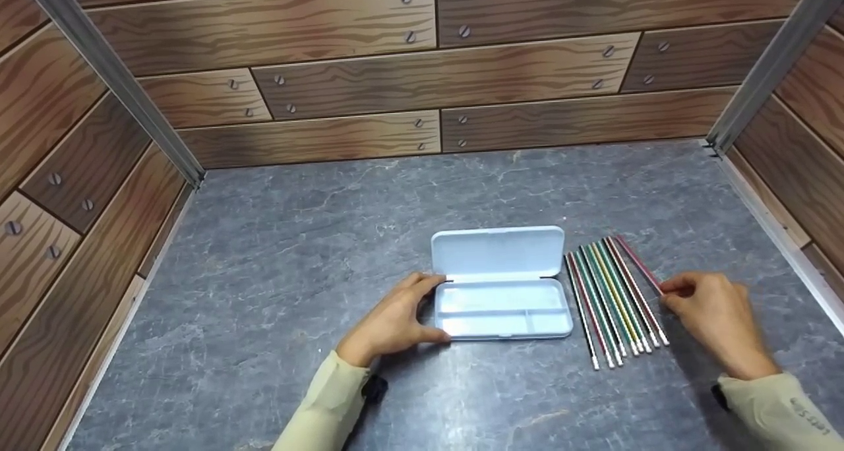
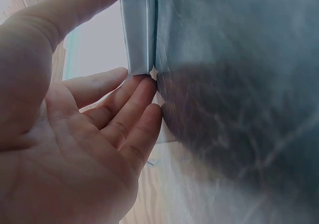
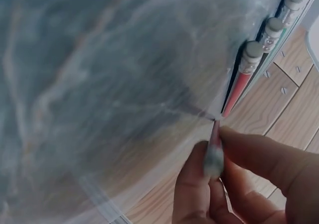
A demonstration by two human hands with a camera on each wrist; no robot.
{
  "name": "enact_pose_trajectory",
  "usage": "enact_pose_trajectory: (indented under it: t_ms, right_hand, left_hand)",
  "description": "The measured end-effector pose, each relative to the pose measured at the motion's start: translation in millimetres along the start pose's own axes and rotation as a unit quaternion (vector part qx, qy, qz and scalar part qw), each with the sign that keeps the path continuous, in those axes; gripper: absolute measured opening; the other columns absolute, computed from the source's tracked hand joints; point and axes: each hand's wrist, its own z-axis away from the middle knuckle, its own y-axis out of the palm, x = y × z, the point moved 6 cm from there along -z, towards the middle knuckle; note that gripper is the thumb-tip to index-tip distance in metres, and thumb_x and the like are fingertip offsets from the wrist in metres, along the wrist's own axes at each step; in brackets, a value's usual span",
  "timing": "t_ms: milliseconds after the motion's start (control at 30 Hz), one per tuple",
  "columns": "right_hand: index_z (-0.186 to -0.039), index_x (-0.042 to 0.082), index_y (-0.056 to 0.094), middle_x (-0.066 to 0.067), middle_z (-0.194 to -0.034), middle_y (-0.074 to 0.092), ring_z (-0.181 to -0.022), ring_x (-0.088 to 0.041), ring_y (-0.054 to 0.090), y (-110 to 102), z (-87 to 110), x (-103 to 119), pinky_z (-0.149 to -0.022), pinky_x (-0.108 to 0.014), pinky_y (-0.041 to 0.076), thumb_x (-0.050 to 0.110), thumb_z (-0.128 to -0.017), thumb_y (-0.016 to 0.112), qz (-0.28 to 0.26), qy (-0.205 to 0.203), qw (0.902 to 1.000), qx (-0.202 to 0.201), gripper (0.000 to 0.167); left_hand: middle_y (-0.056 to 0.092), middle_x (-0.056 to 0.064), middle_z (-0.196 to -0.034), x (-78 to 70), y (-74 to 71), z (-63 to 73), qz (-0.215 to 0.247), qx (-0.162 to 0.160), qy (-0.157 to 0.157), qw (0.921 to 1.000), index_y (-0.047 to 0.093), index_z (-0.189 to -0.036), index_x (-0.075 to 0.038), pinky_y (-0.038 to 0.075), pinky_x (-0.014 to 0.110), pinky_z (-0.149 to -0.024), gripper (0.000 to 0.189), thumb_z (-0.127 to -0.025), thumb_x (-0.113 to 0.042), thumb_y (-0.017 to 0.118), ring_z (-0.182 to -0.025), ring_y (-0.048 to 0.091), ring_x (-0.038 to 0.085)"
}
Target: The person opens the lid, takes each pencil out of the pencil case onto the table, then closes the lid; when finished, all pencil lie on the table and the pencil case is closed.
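An open light-blue pencil case (image 1: 484, 298), with one long and two smaller compartments in its base, lies on the grey table. My left hand (image 1: 394, 316) holds its left end, thumb at the front corner and fingers at the back near the hinge. In the left wrist view the fingertips touch the end of the case (image 2: 137, 35). With thumb and forefinger, my right hand (image 1: 715, 319) pinches a red pencil (image 1: 638, 263) near its eraser end. This pencil slants away from a row of several striped pencils (image 1: 620, 296) lying right of the case.
The marbled grey table (image 1: 297, 253) is enclosed by wood-patterned panels (image 1: 343, 88) at the back and both sides. Metal posts (image 1: 758, 75) stand at the rear corners. The raised lid (image 1: 498, 253) leans back behind the case base.
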Motion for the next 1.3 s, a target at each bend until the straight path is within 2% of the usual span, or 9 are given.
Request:
enact_pose_trajectory:
  t_ms: [133, 333, 500, 733, 967, 1067, 1167, 1233, 1300]
  right_hand:
    - [-0.102, -0.001, 0.086, -0.021, -0.096, 0.084, -0.075, -0.017, 0.068, 1.4, -1.2, 2.0, -0.066, -0.034, 0.047, 0.009, -0.090, 0.084, 0.001, -0.001, 0.9999, 0.014, 0.015]
    - [-0.112, -0.005, 0.083, -0.028, -0.106, 0.083, -0.079, -0.021, 0.071, 3.7, -4.7, -0.2, -0.066, -0.032, 0.052, 0.012, -0.095, 0.081, -0.008, 0.033, 0.9969, 0.071, 0.023]
    - [-0.114, -0.005, 0.083, -0.029, -0.109, 0.082, -0.082, -0.021, 0.072, 5.1, -7.0, -0.1, -0.068, -0.031, 0.052, 0.013, -0.097, 0.080, -0.009, 0.036, 0.9950, 0.093, 0.026]
    - [-0.111, -0.002, 0.084, -0.026, -0.107, 0.083, -0.086, -0.024, 0.073, 7.6, -9.5, -1.1, -0.071, -0.032, 0.051, 0.017, -0.096, 0.081, -0.003, 0.030, 0.9950, 0.095, 0.025]
    - [-0.115, -0.005, 0.083, -0.027, -0.106, 0.083, -0.080, -0.019, 0.072, 3.4, -10.8, 5.5, -0.068, -0.031, 0.053, 0.015, -0.098, 0.080, -0.009, 0.027, 0.9966, 0.077, 0.027]
    - [-0.127, -0.006, 0.078, -0.033, -0.119, 0.079, -0.077, -0.018, 0.072, -1.3, -16.2, 15.6, -0.060, -0.030, 0.057, 0.016, -0.102, 0.077, -0.035, 0.026, 0.9970, 0.063, 0.033]
    - [-0.138, -0.003, 0.074, -0.032, -0.132, 0.076, -0.080, -0.005, 0.070, -2.6, -26.1, 30.9, -0.061, -0.022, 0.060, 0.020, -0.105, 0.077, -0.088, 0.017, 0.9947, 0.050, 0.040]
    - [-0.140, 0.000, 0.074, -0.016, -0.129, 0.083, -0.085, 0.005, 0.069, -0.2, -34.1, 42.2, -0.070, -0.015, 0.059, 0.025, -0.105, 0.080, -0.140, 0.012, 0.9891, 0.044, 0.044]
    - [-0.141, -0.001, 0.074, 0.005, -0.118, 0.086, -0.090, 0.012, 0.068, 4.6, -41.4, 53.8, -0.078, -0.010, 0.058, 0.027, -0.104, 0.082, -0.204, 0.010, 0.9780, 0.043, 0.047]
  left_hand:
    - [0.061, 0.012, -0.155, -0.7, 0.0, 0.6, 0.001, 0.003, 0.000, 1.0000, 0.052, -0.166, -0.008, 0.048, 0.052, -0.130, 0.097, -0.083, -0.027, 0.099, -0.145, 0.059, 0.031]
    - [0.062, 0.012, -0.154, -1.2, -0.1, 0.6, 0.000, 0.000, 0.002, 1.0000, 0.052, -0.166, -0.006, 0.048, 0.052, -0.130, 0.097, -0.083, -0.027, 0.100, -0.145, 0.060, 0.030]
    - [0.061, 0.012, -0.156, -0.9, -0.7, 0.3, 0.003, 0.001, 0.001, 1.0000, 0.052, -0.166, -0.007, 0.046, 0.052, -0.132, 0.097, -0.083, -0.027, 0.099, -0.148, 0.058, 0.031]
    - [0.061, 0.012, -0.155, -0.9, -0.8, 0.7, 0.003, 0.002, 0.001, 1.0000, 0.052, -0.166, -0.009, 0.047, 0.052, -0.131, 0.097, -0.083, -0.026, 0.099, -0.146, 0.058, 0.031]
    - [0.060, 0.012, -0.156, -0.5, -1.2, 0.6, 0.001, 0.004, -0.002, 1.0000, 0.051, -0.167, -0.008, 0.047, 0.052, -0.131, 0.098, -0.084, -0.028, 0.099, -0.147, 0.058, 0.031]
    - [0.061, 0.012, -0.155, -0.7, -1.5, 0.5, -0.002, 0.004, 0.002, 1.0000, 0.052, -0.167, -0.008, 0.047, 0.052, -0.130, 0.097, -0.085, -0.028, 0.099, -0.146, 0.059, 0.031]
    - [0.061, 0.013, -0.154, -0.3, -1.2, 0.2, -0.003, 0.002, 0.007, 1.0000, 0.052, -0.166, -0.007, 0.048, 0.053, -0.129, 0.096, -0.085, -0.028, 0.099, -0.145, 0.059, 0.031]
    - [0.061, 0.014, -0.155, -0.1, -0.8, -0.2, 0.001, 0.003, 0.007, 1.0000, 0.052, -0.166, -0.007, 0.047, 0.053, -0.130, 0.096, -0.085, -0.027, 0.099, -0.146, 0.059, 0.032]
    - [0.061, 0.014, -0.155, -0.1, 0.1, -0.4, -0.004, 0.001, 0.009, 0.9999, 0.051, -0.166, -0.006, 0.047, 0.053, -0.130, 0.097, -0.084, -0.028, 0.099, -0.146, 0.059, 0.032]
